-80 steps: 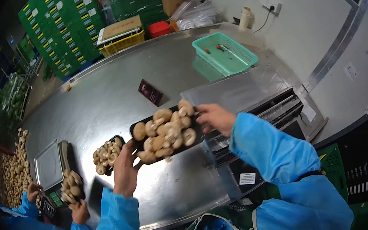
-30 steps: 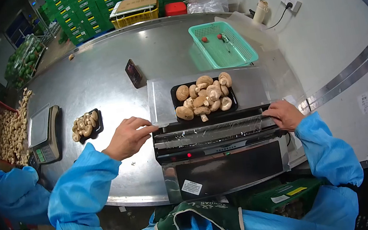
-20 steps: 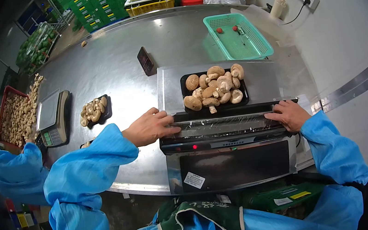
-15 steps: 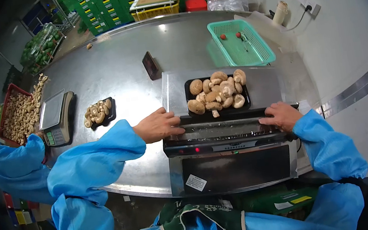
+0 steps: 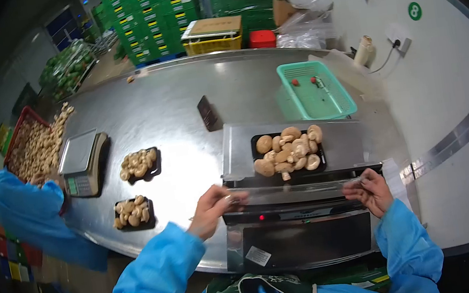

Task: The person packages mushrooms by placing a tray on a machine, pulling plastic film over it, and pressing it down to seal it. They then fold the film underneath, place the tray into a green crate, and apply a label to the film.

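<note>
My left hand [image 5: 214, 209] is pinched at the left end of a strip of clear film [image 5: 293, 191] over the wrapping machine [image 5: 308, 209]. At the film's right end, my right hand [image 5: 370, 191] pinches its edge. Just beyond the film, a black tray [image 5: 322, 158] heaped with brown mushrooms [image 5: 298, 145] rests on the machine's metal top. Two smaller trays of mushrooms [image 5: 137, 163], [image 5: 132, 212] lie to the left on the steel table [image 5: 182, 153].
A scale [image 5: 84, 163] stands at the left, near a co-worker's blue sleeve [image 5: 25, 198] and a red crate [image 5: 26, 117] of mushrooms. Beyond the machine are a dark phone-like object [image 5: 206, 113] and a green basket [image 5: 325, 112]. A white wall [image 5: 446, 89] bounds the right.
Both hands have lifted off the machine's edge and now pinch film between them. The view has shifted, showing a second small mushroom tray. The co-worker's arm has moved away from my left arm.
</note>
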The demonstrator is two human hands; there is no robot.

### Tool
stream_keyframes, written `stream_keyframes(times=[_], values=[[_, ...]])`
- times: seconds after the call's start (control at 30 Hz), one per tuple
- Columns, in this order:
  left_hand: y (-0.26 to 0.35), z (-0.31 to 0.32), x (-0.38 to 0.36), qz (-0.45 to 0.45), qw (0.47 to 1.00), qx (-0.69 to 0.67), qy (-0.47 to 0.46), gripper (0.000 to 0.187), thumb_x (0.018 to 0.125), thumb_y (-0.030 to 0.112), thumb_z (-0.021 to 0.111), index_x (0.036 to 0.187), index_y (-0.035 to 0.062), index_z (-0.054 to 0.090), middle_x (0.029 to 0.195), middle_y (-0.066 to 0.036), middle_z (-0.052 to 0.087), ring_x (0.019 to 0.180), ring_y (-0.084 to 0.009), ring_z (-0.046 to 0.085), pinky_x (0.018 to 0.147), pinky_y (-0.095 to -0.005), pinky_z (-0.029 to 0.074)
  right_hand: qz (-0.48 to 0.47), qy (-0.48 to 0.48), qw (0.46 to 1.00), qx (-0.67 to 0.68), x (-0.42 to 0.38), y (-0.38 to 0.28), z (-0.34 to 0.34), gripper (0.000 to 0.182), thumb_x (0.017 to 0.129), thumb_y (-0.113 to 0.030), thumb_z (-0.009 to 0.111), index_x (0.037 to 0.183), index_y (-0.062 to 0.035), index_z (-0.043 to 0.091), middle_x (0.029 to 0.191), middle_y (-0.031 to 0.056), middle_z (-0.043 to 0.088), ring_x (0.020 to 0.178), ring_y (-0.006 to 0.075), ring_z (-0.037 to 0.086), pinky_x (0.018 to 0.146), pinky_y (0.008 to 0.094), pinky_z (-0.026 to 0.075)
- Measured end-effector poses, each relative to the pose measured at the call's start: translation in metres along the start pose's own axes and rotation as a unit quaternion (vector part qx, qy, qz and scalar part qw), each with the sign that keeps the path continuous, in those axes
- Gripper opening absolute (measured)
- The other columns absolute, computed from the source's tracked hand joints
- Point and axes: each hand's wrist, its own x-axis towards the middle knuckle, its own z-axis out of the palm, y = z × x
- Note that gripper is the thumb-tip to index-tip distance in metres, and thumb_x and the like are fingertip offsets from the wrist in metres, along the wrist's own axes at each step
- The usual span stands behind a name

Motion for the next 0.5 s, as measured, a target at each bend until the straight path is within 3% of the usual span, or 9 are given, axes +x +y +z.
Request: stream_keyframes(times=[0.1,0.2,0.27,0.33,0.37,0.4,0.43,0.47,0.5], values=[[0.073,0.013,-0.019,0.163,0.985,0.061,0.009,0.006,0.089,0.008,0.049,0.085,0.0072,0.046,0.09,-0.021,0.065,0.083,-0.03,0.066,0.067,-0.0376,0.057,-0.081,-0.054,0.995,-0.005,-0.036,-0.059,0.042,0.007,0.09,-0.011,0.05,0.092,-0.0051,0.046,0.094,0.0247,0.062,0.093,0.0331,0.063,0.076,0.0429,0.055],[0.14,0.037,0.014,0.356,0.92,0.16,-0.015,0.005,0.091,0.008,0.045,0.088,0.0054,0.049,0.09,-0.019,0.066,0.088,-0.0278,0.066,0.077,-0.0397,0.055,-0.317,-0.047,0.937,-0.141,-0.004,-0.106,0.075,0.003,0.089,-0.007,0.05,0.091,-0.005,0.048,0.094,0.0219,0.063,0.094,0.0318,0.062,0.083,0.0443,0.051],[0.145,0.034,0.067,0.427,0.855,0.289,-0.062,0.01,0.087,-0.005,0.046,0.095,-0.0006,0.05,0.106,-0.023,0.06,0.102,-0.03,0.06,0.087,-0.0399,0.05,-0.435,-0.026,0.806,-0.401,0.048,-0.119,0.074,0.016,0.086,-0.001,0.05,0.102,-0.0038,0.049,0.104,0.0197,0.061,0.101,0.0319,0.059,0.089,0.0414,0.048],[0.145,0.036,0.115,0.422,0.741,0.52,-0.038,0.029,0.083,-0.008,0.051,0.109,0.0035,0.055,0.114,-0.013,0.06,0.1,-0.0254,0.062,0.084,-0.0294,0.051,-0.46,-0.059,0.612,-0.64,0.105,-0.116,0.048,0.036,0.08,0.005,0.051,0.115,-0.0055,0.048,0.117,0.0163,0.056,0.111,0.0314,0.054,0.095,0.0376,0.045],[0.135,0.025,0.142,0.431,0.709,0.553,-0.07,0.039,0.079,-0.01,0.051,0.115,0.006,0.053,0.122,-0.015,0.055,0.107,-0.0289,0.057,0.09,-0.0329,0.049,-0.453,-0.093,0.52,-0.718,0.128,-0.11,0.034,0.046,0.077,0.008,0.052,0.12,-0.0077,0.047,0.125,0.0141,0.051,0.116,0.0304,0.05,0.098,0.0367,0.042],[0.126,0.015,0.162,0.424,0.652,0.622,-0.09,0.045,0.078,-0.01,0.051,0.12,0.0076,0.05,0.128,-0.015,0.049,0.114,-0.0288,0.051,0.095,-0.0346,0.044,-0.452,-0.093,0.52,-0.719,0.144,-0.104,0.021,0.046,0.077,0.008,0.052,0.12,-0.0077,0.047,0.125,0.0141,0.051,0.116,0.0304,0.05,0.098,0.0367,0.042],[0.116,0.004,0.177,0.412,0.591,0.685,-0.11,0.051,0.077,-0.01,0.051,0.124,0.0091,0.047,0.134,-0.015,0.043,0.12,-0.0288,0.046,0.1,-0.0363,0.04,-0.421,-0.113,0.456,-0.776,0.159,-0.097,0.011,0.052,0.075,0.009,0.052,0.124,-0.0096,0.045,0.132,0.0143,0.044,0.12,0.03,0.045,0.1,0.0371,0.04],[0.102,-0.006,0.189,0.408,0.595,0.683,-0.11,0.051,0.077,-0.01,0.051,0.124,0.0091,0.047,0.134,-0.015,0.043,0.12,-0.0288,0.046,0.1,-0.0363,0.04,-0.385,-0.134,0.389,-0.827,0.171,-0.092,0.001,0.058,0.074,0.01,0.052,0.127,-0.0115,0.043,0.138,0.0145,0.037,0.124,0.0296,0.041,0.102,0.0375,0.038],[0.088,-0.016,0.2,0.389,0.565,0.715,-0.132,0.057,0.075,-0.011,0.051,0.128,0.01,0.044,0.137,-0.016,0.037,0.124,-0.0299,0.041,0.102,-0.0382,0.037,-0.38,-0.138,0.391,-0.827,0.179,-0.087,-0.005,0.058,0.074,0.01,0.052,0.127,-0.0115,0.043,0.138,0.0145,0.037,0.124,0.0296,0.041,0.102,0.0375,0.038]])
